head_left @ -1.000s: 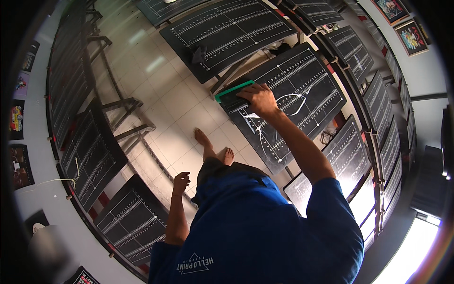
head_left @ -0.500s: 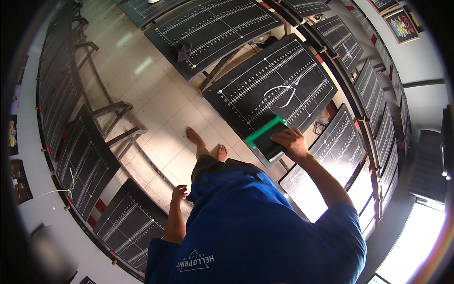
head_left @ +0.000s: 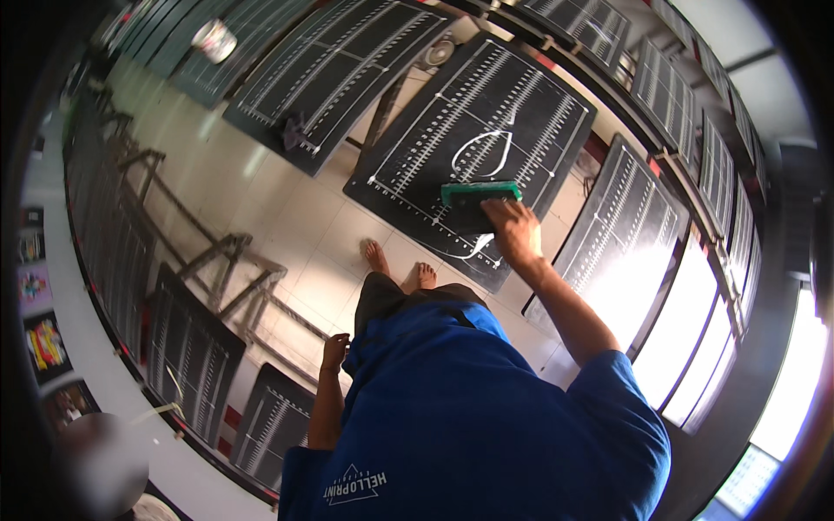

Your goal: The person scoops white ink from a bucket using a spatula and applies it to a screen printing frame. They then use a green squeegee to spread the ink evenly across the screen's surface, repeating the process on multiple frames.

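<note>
The right hand, fingers gripping a green-edged dark tool, is over a black worktop — white numbered scales printed across it. The left hand hangs half curled — any hold there I cannot tell. White lettering marks the blue shirt.

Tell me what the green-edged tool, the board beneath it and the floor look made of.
Tool: possibly plastic; evenly green edge, matte dark body. Board: perhaps coated wood or plastic; flat, satin black. Floor: likely ceramic tile; glossy, with joint lines, reflections.
</note>
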`<state>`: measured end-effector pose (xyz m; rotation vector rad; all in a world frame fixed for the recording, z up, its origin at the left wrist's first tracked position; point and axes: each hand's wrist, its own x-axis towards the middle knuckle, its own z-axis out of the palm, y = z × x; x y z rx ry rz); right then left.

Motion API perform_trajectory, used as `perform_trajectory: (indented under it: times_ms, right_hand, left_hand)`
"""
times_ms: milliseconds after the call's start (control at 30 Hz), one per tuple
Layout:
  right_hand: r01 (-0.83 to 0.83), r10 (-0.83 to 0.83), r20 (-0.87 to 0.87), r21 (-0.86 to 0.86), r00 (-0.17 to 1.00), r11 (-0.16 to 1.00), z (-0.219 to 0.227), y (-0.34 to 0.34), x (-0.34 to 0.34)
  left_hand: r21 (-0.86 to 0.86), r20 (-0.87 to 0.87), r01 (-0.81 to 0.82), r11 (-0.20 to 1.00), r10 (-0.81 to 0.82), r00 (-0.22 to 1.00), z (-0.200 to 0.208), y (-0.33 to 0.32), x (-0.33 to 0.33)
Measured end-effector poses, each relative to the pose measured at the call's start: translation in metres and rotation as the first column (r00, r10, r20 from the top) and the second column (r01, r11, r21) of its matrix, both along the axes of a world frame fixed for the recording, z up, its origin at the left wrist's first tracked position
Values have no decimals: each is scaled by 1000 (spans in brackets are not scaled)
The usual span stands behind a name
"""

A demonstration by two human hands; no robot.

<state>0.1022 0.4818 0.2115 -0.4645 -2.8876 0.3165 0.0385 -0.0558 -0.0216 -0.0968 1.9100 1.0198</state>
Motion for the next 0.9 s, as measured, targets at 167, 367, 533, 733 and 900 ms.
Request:
perform_trajectory:
  times_ms: [167,367,533,733,900]
  right_hand:
    - [140,-143,-22,-116,989,983,21,-7,24]
    - [495,-505,-41,-142,862,857,37,-48,28]
    - [661,-663,48,-153,747,735,30,-140,3]
    - [796,-792,74,-72,606,602,13,-208,-34]
    - [842,-839,73,-21,539,539,-1,-222,-35]
  left_hand:
    - [-75,207,-63,995,78,975,-27,-23,-60]
    - [-103,167,168,980,-150,975,-16,22,-183]
    - [-35,120,222,974,-217,969,4,77,-282]
    - [-123,158,490,863,-470,868,-4,106,-369]
    - [-239,185,619,748,-591,785,-8,133,-410]
